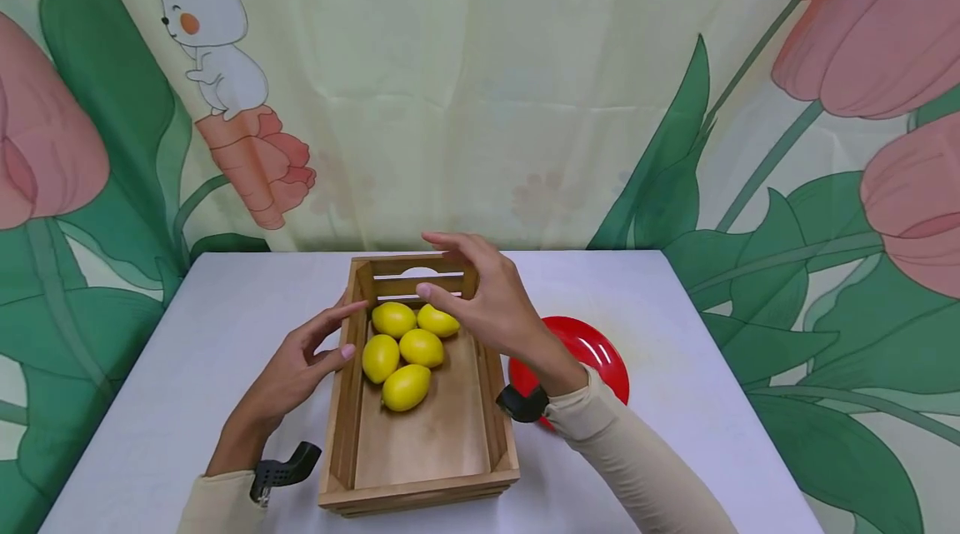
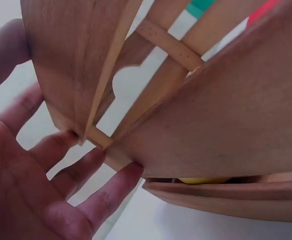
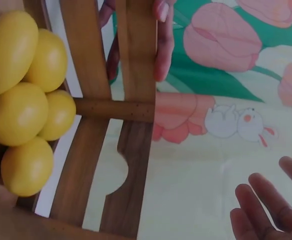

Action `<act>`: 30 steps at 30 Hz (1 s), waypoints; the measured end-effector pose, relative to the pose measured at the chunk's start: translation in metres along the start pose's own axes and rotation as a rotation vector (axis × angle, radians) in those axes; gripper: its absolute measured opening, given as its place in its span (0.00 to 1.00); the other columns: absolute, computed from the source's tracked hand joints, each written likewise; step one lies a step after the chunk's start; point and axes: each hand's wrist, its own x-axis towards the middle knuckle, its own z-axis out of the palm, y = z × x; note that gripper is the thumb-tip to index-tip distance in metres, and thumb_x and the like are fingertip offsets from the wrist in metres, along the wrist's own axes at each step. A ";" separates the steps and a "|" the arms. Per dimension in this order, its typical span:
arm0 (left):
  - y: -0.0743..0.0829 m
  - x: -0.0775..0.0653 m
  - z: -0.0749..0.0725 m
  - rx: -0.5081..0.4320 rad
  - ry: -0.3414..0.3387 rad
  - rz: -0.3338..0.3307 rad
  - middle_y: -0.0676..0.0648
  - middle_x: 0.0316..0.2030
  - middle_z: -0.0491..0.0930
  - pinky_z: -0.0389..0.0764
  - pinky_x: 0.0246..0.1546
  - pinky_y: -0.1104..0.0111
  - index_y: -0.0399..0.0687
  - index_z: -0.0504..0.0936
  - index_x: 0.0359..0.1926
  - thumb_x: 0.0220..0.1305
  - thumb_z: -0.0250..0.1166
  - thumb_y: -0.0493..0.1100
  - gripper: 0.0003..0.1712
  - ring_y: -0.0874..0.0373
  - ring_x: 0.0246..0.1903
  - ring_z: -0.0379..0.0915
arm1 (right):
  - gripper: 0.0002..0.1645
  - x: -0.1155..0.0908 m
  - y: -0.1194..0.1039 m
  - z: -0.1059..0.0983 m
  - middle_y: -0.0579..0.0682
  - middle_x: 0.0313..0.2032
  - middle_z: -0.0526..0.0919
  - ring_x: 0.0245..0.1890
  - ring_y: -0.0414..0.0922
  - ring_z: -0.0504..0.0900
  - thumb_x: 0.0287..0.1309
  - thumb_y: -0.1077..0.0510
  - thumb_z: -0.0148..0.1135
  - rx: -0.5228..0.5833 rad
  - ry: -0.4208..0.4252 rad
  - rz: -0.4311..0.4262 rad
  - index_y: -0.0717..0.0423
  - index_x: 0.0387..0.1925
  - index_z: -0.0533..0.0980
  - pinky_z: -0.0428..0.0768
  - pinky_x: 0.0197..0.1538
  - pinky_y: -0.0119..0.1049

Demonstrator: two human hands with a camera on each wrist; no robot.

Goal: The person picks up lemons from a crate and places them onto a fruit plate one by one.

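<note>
A slatted wooden crate (image 1: 423,471) stands on the table, with several yellow lemons (image 1: 407,387) grouped in its far left part. My left hand (image 1: 288,367) is at the crate's left side; in the left wrist view its outstretched fingers (image 2: 113,192) touch the outer slats. My right hand (image 1: 487,305) hovers over the far right part of the crate, thumb and fingers apart, with nothing in its grasp. It partly covers one lemon in the head view. The right wrist view has the lemons (image 3: 18,112) beside the slatted end panel, and the right fingers (image 3: 266,200) apart from the wood.
A red plate (image 1: 606,355) lies right of the crate, partly hidden beneath the right forearm. The white table (image 1: 637,451) ends at a printed curtain (image 1: 480,101) with tulips and a rabbit. Each wrist wears a black camera mount.
</note>
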 end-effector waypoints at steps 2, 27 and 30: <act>0.001 0.000 0.001 -0.002 0.006 -0.008 0.51 0.77 0.56 0.53 0.67 0.30 0.63 0.66 0.72 0.70 0.62 0.48 0.31 0.41 0.77 0.42 | 0.33 0.002 -0.002 0.003 0.36 0.62 0.75 0.58 0.36 0.76 0.59 0.46 0.70 0.018 0.001 0.002 0.35 0.66 0.72 0.79 0.61 0.41; 0.001 0.000 0.005 -0.003 0.033 -0.008 0.51 0.77 0.55 0.47 0.67 0.27 0.63 0.68 0.71 0.71 0.61 0.44 0.29 0.40 0.77 0.44 | 0.16 0.031 0.036 0.059 0.47 0.47 0.85 0.46 0.39 0.83 0.60 0.50 0.70 0.200 -0.191 0.176 0.43 0.50 0.81 0.83 0.53 0.35; 0.001 -0.001 0.004 -0.005 0.037 -0.006 0.51 0.77 0.55 0.47 0.67 0.27 0.62 0.68 0.71 0.71 0.61 0.44 0.29 0.40 0.77 0.44 | 0.15 0.031 0.041 0.062 0.44 0.44 0.85 0.46 0.42 0.83 0.58 0.50 0.72 0.150 -0.293 0.179 0.43 0.47 0.81 0.83 0.52 0.33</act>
